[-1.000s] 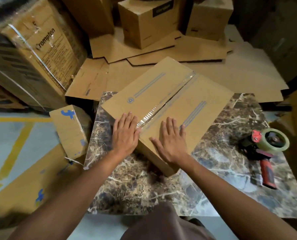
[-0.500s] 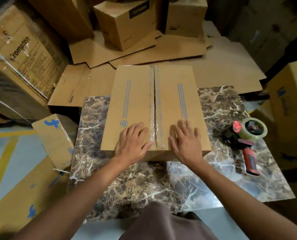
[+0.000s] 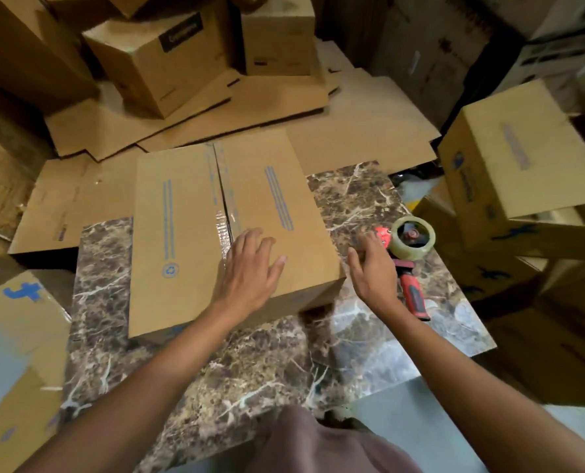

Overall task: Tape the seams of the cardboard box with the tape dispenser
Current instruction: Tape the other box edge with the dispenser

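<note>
A closed cardboard box [image 3: 182, 233] with blue stripes lies on the marble table [image 3: 250, 363]. Clear tape runs along its centre seam. My left hand [image 3: 250, 268] lies flat on the box's near right flap, fingers spread. The tape dispenser [image 3: 408, 254], red-handled with a clear tape roll, rests on the table to the right of the box. My right hand [image 3: 373, 268] hovers over the table beside the dispenser, fingers loosely bent and close to its handle, holding nothing.
Flattened cardboard sheets [image 3: 352, 131] and assembled boxes [image 3: 158, 56] crowd the far side. A stack of boxes [image 3: 523, 158] stands close on the right. Another box [image 3: 15, 353] with blue marks sits at the left of the table.
The box has been turned so its seam points away from me. My right hand has left the box and moved right to the dispenser. My left hand has shifted onto the right flap.
</note>
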The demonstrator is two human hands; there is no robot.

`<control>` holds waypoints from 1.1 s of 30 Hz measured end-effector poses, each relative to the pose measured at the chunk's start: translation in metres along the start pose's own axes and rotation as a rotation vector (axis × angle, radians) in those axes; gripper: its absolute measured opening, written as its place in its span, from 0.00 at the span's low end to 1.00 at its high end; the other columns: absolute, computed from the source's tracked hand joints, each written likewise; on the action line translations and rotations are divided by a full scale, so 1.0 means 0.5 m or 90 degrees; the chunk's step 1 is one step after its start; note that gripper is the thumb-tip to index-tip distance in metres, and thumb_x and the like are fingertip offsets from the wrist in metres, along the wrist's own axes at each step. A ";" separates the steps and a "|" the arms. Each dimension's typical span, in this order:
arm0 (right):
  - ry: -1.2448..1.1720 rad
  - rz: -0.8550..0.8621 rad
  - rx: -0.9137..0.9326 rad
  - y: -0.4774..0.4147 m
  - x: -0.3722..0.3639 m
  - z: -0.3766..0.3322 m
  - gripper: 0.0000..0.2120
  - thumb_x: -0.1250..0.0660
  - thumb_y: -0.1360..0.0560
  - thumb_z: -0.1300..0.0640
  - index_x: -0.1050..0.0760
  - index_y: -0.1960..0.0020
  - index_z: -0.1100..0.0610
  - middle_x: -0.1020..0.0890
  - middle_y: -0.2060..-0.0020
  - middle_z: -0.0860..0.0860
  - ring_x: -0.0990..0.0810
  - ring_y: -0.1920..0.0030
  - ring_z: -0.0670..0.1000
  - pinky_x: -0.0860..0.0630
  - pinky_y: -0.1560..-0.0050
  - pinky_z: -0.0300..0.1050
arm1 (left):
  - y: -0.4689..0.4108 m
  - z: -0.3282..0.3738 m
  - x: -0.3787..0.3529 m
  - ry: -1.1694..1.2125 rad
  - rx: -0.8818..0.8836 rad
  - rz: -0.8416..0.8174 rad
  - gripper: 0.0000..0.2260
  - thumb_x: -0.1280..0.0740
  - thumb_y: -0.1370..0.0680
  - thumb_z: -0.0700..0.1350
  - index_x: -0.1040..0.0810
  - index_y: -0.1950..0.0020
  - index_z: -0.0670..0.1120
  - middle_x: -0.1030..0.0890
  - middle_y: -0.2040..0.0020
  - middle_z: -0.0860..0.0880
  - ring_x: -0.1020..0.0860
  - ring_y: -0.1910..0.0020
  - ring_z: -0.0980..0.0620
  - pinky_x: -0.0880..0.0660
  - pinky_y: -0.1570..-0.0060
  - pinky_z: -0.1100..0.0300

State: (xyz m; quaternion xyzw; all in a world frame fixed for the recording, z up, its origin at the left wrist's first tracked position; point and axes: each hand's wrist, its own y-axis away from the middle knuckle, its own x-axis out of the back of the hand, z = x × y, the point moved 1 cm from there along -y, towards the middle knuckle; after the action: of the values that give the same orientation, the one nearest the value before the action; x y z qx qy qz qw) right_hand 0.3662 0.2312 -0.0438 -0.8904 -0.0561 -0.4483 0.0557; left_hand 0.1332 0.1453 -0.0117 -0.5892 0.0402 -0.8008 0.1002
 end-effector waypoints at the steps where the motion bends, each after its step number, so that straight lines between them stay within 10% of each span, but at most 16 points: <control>1: -0.005 0.011 -0.032 -0.002 0.010 0.031 0.17 0.41 0.21 0.49 0.28 0.37 0.57 0.23 0.38 0.58 0.27 0.35 0.60 0.27 0.41 0.57 | -0.019 0.025 -0.011 0.012 -0.007 -0.004 0.21 0.44 0.20 0.56 0.27 0.35 0.43 0.30 0.32 0.41 0.34 0.31 0.41 0.33 0.34 0.42; 5: 0.021 0.026 -0.188 -0.004 0.041 0.141 0.13 0.38 0.24 0.50 0.27 0.44 0.56 0.19 0.51 0.57 0.21 0.48 0.61 0.23 0.52 0.57 | -0.076 0.098 -0.068 -0.018 0.018 -0.048 0.24 0.48 0.20 0.59 0.29 0.33 0.45 0.31 0.31 0.41 0.36 0.29 0.41 0.35 0.32 0.43; 11: -0.002 -0.030 -0.388 -0.016 0.039 0.243 0.26 0.31 0.26 0.49 0.32 0.34 0.62 0.23 0.40 0.62 0.24 0.40 0.64 0.26 0.43 0.57 | -0.082 0.139 -0.123 -0.079 0.066 -0.080 0.25 0.50 0.20 0.62 0.33 0.31 0.47 0.37 0.26 0.40 0.41 0.25 0.40 0.44 0.26 0.40; 17: -0.328 -0.144 -0.516 -0.050 0.003 0.315 0.15 0.30 0.33 0.50 0.25 0.58 0.63 0.18 0.65 0.63 0.20 0.68 0.61 0.22 0.65 0.57 | -0.086 0.144 -0.126 -0.100 0.081 -0.073 0.24 0.49 0.19 0.61 0.34 0.31 0.47 0.36 0.26 0.41 0.40 0.25 0.41 0.42 0.27 0.41; 21: -0.640 -0.415 -0.649 -0.081 0.010 0.286 0.11 0.37 0.32 0.63 0.29 0.50 0.59 0.28 0.67 0.58 0.25 0.69 0.58 0.20 0.65 0.50 | -0.089 0.143 -0.131 -0.094 0.090 -0.055 0.23 0.47 0.19 0.60 0.33 0.31 0.47 0.35 0.26 0.42 0.39 0.26 0.42 0.42 0.27 0.42; 28: -0.705 -0.478 -0.643 -0.087 0.013 0.260 0.04 0.43 0.30 0.62 0.30 0.60 0.60 0.20 0.64 0.56 0.18 0.65 0.57 0.22 0.57 0.53 | -0.093 0.145 -0.134 -0.092 0.100 -0.036 0.22 0.45 0.19 0.58 0.32 0.31 0.47 0.34 0.26 0.43 0.38 0.26 0.43 0.43 0.26 0.44; 33: -0.610 -0.455 -0.625 -0.111 0.052 0.248 0.07 0.44 0.24 0.65 0.30 0.59 0.64 0.21 0.71 0.59 0.19 0.69 0.56 0.18 0.71 0.46 | -0.104 0.153 -0.135 -0.089 0.106 -0.033 0.22 0.45 0.19 0.58 0.32 0.30 0.47 0.34 0.26 0.43 0.39 0.26 0.43 0.43 0.26 0.43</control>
State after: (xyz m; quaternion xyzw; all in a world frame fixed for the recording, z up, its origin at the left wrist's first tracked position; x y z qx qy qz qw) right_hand 0.4716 0.3057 -0.0935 -0.8378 -0.1525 0.0220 -0.5238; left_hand 0.2192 0.2141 -0.0423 -0.6338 -0.0492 -0.7608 0.1307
